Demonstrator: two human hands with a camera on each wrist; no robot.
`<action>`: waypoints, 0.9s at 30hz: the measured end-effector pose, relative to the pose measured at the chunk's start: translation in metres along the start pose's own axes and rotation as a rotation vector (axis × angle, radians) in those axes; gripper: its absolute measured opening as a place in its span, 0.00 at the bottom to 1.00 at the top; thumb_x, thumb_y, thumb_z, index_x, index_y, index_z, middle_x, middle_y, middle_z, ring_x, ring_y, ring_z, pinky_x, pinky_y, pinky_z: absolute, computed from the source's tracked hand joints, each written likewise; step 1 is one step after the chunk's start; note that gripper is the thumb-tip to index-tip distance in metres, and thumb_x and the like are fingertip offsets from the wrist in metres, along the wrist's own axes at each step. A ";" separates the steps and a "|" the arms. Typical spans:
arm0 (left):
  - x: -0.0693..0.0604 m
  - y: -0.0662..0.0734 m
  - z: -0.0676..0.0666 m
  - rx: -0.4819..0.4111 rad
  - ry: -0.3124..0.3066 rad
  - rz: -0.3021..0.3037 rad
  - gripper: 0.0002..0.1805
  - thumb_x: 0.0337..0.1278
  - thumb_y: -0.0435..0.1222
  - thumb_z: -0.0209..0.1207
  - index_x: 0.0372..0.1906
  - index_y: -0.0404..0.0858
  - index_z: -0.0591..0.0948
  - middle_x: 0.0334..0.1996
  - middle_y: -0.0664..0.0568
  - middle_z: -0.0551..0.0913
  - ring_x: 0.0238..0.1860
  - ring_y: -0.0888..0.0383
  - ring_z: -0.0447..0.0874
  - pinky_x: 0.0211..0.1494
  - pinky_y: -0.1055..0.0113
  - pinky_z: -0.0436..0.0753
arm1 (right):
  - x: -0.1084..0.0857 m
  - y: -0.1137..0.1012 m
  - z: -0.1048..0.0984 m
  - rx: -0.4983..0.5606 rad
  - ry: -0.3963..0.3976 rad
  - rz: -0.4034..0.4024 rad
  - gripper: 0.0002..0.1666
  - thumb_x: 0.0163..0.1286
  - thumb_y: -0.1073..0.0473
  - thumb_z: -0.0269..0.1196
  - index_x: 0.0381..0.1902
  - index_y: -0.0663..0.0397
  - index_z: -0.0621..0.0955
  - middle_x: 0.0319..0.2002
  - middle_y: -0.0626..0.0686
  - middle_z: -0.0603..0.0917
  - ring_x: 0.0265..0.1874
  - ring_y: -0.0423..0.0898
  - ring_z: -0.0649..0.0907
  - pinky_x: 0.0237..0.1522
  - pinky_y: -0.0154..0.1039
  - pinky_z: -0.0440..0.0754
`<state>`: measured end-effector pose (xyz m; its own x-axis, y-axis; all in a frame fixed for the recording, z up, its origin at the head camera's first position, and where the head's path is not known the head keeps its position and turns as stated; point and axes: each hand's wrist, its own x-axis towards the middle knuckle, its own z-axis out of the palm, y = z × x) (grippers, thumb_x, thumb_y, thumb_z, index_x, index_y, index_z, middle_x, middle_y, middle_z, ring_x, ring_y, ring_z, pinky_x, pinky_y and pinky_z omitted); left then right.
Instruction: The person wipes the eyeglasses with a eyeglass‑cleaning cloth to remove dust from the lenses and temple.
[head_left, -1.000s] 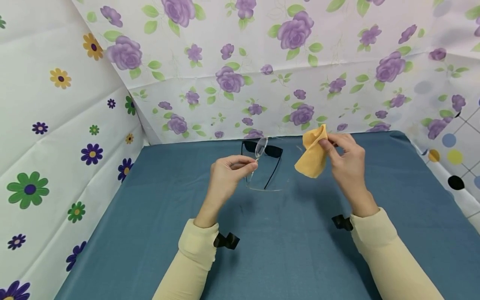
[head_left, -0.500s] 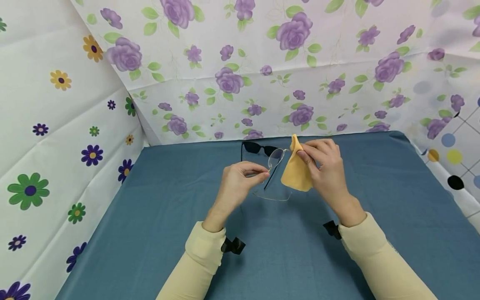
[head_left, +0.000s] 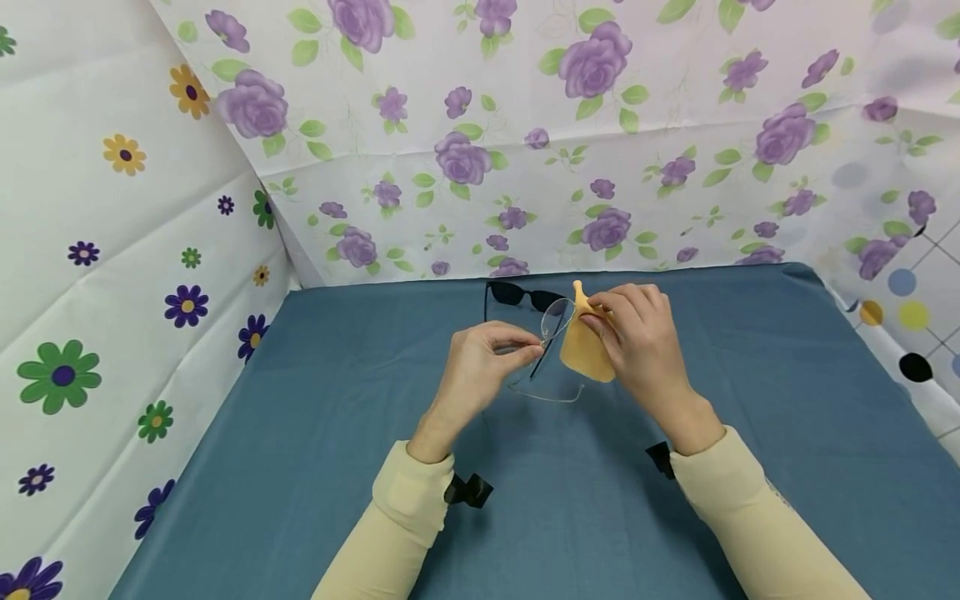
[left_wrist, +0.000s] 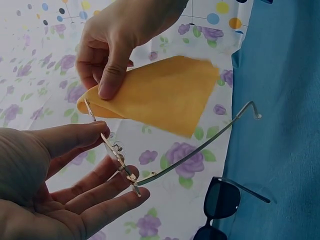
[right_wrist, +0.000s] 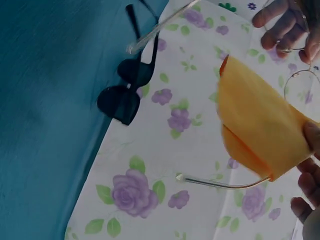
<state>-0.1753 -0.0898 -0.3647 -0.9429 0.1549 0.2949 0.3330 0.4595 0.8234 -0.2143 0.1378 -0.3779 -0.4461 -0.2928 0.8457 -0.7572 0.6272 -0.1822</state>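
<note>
My left hand [head_left: 483,358] pinches a pair of thin metal-framed eyeglasses [left_wrist: 195,150] between thumb and fingers, holding them above the table. The round clear lens [head_left: 556,317] nearer my right side meets a yellow cloth [head_left: 588,348]. My right hand [head_left: 643,342] grips that cloth at the rim of the lens, thumb on the near side. In the left wrist view the cloth [left_wrist: 165,92] is folded over the end of the frame, and the rest hangs loose. One temple [right_wrist: 220,185] sticks out beneath the cloth in the right wrist view. The cloth hides part of the lens.
Black sunglasses [head_left: 517,296] lie unfolded on the blue tablecloth [head_left: 337,417] near its back edge, behind the eyeglasses. A floral sheet [head_left: 405,100] rises behind the table, and a flowered white sheet [head_left: 127,292] borders the left side.
My right hand has brought the yellow cloth leftward and onto the eyeglasses' lens. My left hand has moved slightly right with the eyeglasses, now turned a little. The sunglasses stay put.
</note>
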 end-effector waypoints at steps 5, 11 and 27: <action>-0.001 0.000 0.000 0.005 -0.030 0.036 0.05 0.62 0.38 0.72 0.40 0.44 0.93 0.42 0.57 0.89 0.46 0.60 0.87 0.52 0.67 0.86 | -0.002 0.000 0.002 -0.048 0.043 -0.069 0.12 0.64 0.67 0.73 0.45 0.64 0.87 0.38 0.61 0.86 0.38 0.61 0.79 0.39 0.55 0.72; -0.001 -0.001 -0.001 -0.035 -0.016 0.052 0.05 0.62 0.37 0.72 0.40 0.41 0.93 0.43 0.55 0.89 0.48 0.59 0.86 0.53 0.68 0.86 | -0.004 0.000 0.005 -0.070 0.133 -0.092 0.10 0.68 0.64 0.71 0.43 0.66 0.89 0.33 0.62 0.87 0.34 0.62 0.79 0.37 0.56 0.71; 0.006 -0.011 -0.022 -0.338 0.002 -0.049 0.09 0.66 0.34 0.70 0.47 0.35 0.91 0.42 0.47 0.92 0.46 0.54 0.91 0.54 0.57 0.87 | -0.006 0.008 0.005 -0.091 0.255 -0.034 0.09 0.63 0.69 0.74 0.41 0.68 0.89 0.31 0.63 0.87 0.35 0.64 0.79 0.40 0.59 0.69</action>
<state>-0.1842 -0.1136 -0.3616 -0.9580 0.1383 0.2514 0.2712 0.1504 0.9507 -0.2203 0.1414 -0.3866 -0.2779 -0.1310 0.9516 -0.7184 0.6860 -0.1153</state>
